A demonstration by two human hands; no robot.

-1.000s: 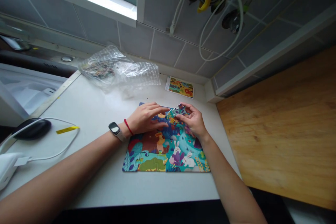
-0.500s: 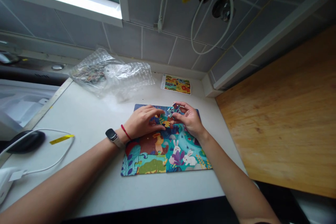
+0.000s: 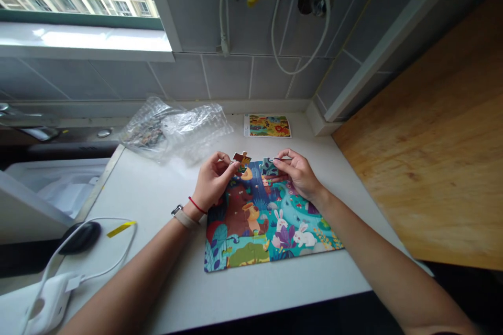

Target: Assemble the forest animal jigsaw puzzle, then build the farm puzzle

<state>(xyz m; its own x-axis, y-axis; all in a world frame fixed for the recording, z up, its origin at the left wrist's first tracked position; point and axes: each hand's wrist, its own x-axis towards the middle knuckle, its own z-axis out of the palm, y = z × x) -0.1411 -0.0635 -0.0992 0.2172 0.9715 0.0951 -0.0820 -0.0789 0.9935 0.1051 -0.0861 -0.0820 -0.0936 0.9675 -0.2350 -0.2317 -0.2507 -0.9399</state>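
Note:
A colourful jigsaw puzzle (image 3: pixel 271 225) with rabbits and a bear lies flat on the white counter (image 3: pixel 176 193). My left hand (image 3: pixel 212 180) is closed on a single puzzle piece (image 3: pixel 242 158), lifted just above the puzzle's top edge. My right hand (image 3: pixel 301 172) pinches another puzzle piece (image 3: pixel 269 166) at the top of the puzzle, close to the left hand's piece. A watch and a red string sit on my left wrist.
A clear plastic bag (image 3: pixel 173 128) with loose pieces lies at the back left. A small reference picture card (image 3: pixel 267 125) rests by the tiled wall. A black mouse (image 3: pixel 80 236), a white cable and a white charger (image 3: pixel 47 303) are at the left. A wooden board (image 3: pixel 440 131) flanks the right.
My left hand rose off the puzzle and now holds a separate piece. The right hand's piece has come apart from it. The camera view shifted up and left.

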